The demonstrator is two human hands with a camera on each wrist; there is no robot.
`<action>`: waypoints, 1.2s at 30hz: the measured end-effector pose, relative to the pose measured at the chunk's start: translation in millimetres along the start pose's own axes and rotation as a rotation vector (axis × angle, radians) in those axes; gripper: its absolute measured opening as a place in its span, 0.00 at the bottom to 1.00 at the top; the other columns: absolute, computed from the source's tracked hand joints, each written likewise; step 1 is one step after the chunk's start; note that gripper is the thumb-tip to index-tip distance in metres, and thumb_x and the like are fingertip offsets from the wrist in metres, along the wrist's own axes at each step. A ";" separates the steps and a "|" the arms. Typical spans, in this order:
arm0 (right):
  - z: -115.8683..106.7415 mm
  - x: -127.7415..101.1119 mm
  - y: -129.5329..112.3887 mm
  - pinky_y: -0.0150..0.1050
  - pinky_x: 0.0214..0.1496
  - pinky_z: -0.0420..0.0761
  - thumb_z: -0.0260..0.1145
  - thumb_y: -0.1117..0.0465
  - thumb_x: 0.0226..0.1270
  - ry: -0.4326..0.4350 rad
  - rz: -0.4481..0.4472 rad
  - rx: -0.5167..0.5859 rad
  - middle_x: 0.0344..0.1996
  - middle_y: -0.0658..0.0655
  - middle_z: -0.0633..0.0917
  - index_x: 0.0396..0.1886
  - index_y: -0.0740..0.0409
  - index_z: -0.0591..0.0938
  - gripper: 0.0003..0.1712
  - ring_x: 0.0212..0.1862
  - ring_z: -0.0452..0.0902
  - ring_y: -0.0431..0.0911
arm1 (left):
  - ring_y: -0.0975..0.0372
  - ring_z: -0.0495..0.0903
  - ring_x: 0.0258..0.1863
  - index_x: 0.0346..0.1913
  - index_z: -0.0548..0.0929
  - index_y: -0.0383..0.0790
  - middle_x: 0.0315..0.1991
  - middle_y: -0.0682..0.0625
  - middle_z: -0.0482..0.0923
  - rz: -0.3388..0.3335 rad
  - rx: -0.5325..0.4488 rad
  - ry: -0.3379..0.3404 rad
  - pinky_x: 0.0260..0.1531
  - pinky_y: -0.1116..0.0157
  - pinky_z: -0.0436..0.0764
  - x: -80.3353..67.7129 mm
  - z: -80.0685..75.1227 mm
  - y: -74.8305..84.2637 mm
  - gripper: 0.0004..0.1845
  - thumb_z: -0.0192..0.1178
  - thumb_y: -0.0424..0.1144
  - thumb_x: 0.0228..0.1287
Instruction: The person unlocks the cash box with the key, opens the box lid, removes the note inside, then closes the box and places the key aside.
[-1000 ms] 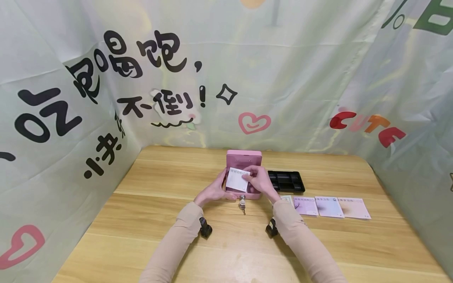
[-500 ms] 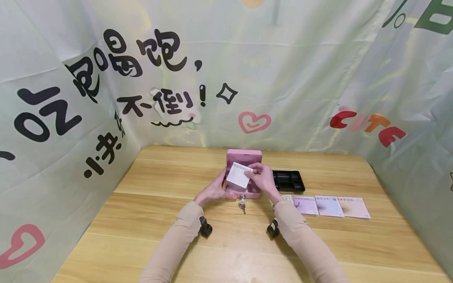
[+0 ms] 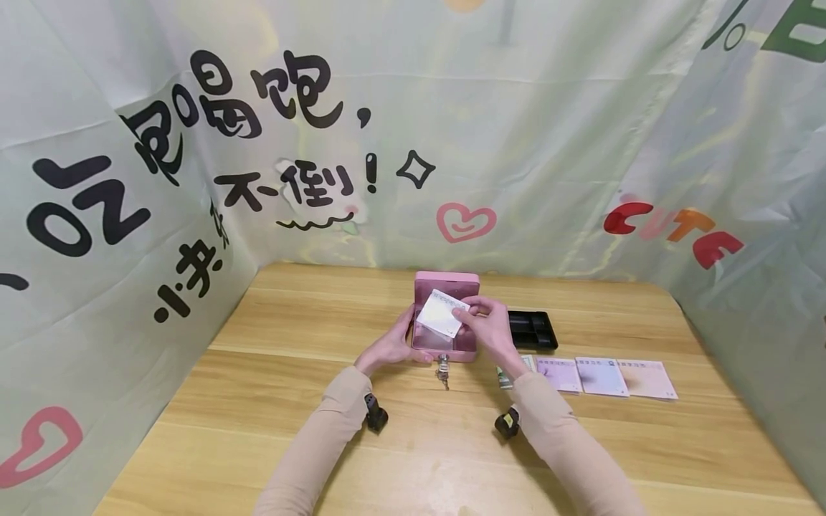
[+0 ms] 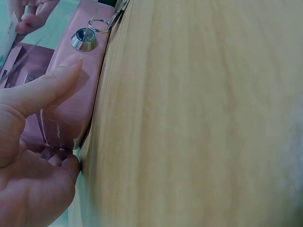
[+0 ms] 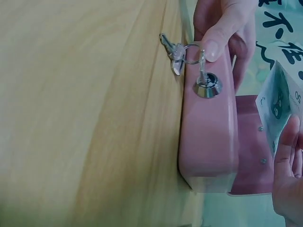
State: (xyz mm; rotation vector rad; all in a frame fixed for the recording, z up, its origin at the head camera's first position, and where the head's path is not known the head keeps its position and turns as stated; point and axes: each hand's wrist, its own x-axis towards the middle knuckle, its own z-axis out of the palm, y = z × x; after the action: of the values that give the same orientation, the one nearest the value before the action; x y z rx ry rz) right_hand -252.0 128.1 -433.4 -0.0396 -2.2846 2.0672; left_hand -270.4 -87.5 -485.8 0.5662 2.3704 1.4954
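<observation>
A pink metal cash box (image 3: 452, 349) stands open in the middle of the wooden table (image 3: 290, 401), lid up at the back. My left hand (image 3: 401, 342) grips its front left corner, thumb (image 4: 45, 92) lying on the front wall near the lock (image 4: 83, 39). My right hand (image 3: 476, 310) pinches a small bundle of paper notes (image 3: 442, 313) and holds it tilted over the open box. In the right wrist view the notes (image 5: 279, 101) show at the right edge above the box (image 5: 208, 142). Keys (image 3: 442, 373) hang from the lock (image 5: 208, 86).
A black coin tray (image 3: 534, 330) lies right of the box. Three pale note bundles (image 3: 601, 376) and a greenish one (image 3: 510, 374) sit in a row at the front right. Printed cloth walls (image 3: 161, 179) close in the table on three sides.
My right hand has lifted the note bundle up and a little to the right, tilting it over the box. The right forearm slid right. The left hand stayed on the box.
</observation>
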 end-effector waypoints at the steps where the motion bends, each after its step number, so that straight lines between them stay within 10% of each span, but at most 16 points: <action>1: -1.0 -1.5 -1.1 0.38 0.28 0.88 0.71 0.70 0.62 0.000 0.001 -0.004 0.21 0.47 0.78 0.48 0.73 0.82 0.16 0.20 0.79 0.41 | 0.43 0.44 0.81 0.81 0.38 0.36 0.82 0.34 0.40 0.004 -0.003 0.000 0.81 0.44 0.46 0.0 0.0 0.2 0.68 0.79 0.32 0.46; 19: -33.8 -29.9 -1.0 0.30 0.22 0.80 0.73 0.69 0.61 -0.010 0.002 -0.023 0.18 0.43 0.82 0.52 0.73 0.81 0.20 0.19 0.80 0.39 | 0.43 0.44 0.81 0.82 0.40 0.40 0.82 0.35 0.42 0.048 -0.019 -0.018 0.81 0.42 0.44 0.0 1.6 0.1 0.68 0.79 0.30 0.45; 26: -53.3 -43.8 1.2 0.44 0.33 0.90 0.72 0.70 0.62 -0.081 -0.019 -0.055 0.20 0.44 0.83 0.50 0.76 0.79 0.19 0.22 0.81 0.39 | 0.42 0.43 0.81 0.82 0.39 0.42 0.82 0.35 0.41 0.025 -0.008 -0.016 0.80 0.40 0.43 -1.2 1.1 0.5 0.68 0.78 0.30 0.45; 36: -84.4 -59.5 0.2 0.35 0.29 0.86 0.71 0.70 0.63 -0.192 -0.019 -0.099 0.23 0.42 0.85 0.45 0.75 0.75 0.17 0.23 0.80 0.36 | 0.42 0.43 0.81 0.82 0.39 0.43 0.82 0.36 0.40 0.034 0.006 -0.011 0.80 0.39 0.44 0.5 -0.5 -0.5 0.69 0.79 0.31 0.45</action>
State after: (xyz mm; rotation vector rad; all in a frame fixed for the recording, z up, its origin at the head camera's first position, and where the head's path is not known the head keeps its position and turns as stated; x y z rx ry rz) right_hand -187.4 208.4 -427.0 0.1838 -2.4836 2.0285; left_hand -271.2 -87.8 -486.0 0.6177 2.3696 1.4962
